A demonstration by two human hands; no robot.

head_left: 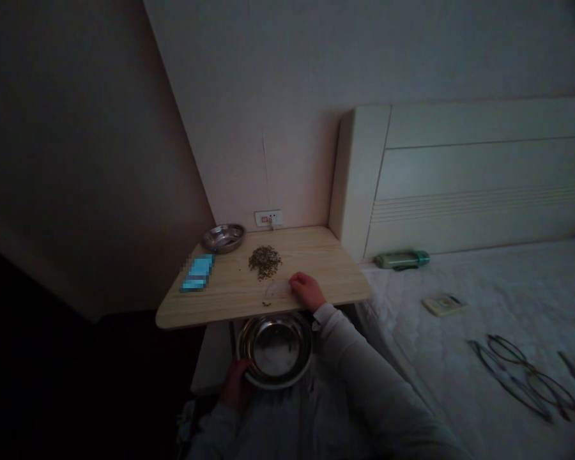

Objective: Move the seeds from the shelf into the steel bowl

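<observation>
My left hand (237,385) grips the rim of a shiny metal bowl (249,370), held just below the front edge of the wooden tabletop (196,311). My right hand (308,289) rests near that edge, its fingers closed on a thin, clear, rounded piece of plastic (278,290) lying against the tabletop. Beyond the plastic lies a loose pile of small dark greenish-brown grains (264,262). A few stray grains (266,303) sit close to the edge, above the bowl. The bowl's inside is dim, so I cannot tell what is in it.
A second metal bowl (224,237) stands at the table's back left, behind a lit phone (198,273). A wall socket (268,218) is behind the table. On the bed (402,306) at right lie a green bottle (401,259), a small pale packet (443,304) and eyeglasses (512,370).
</observation>
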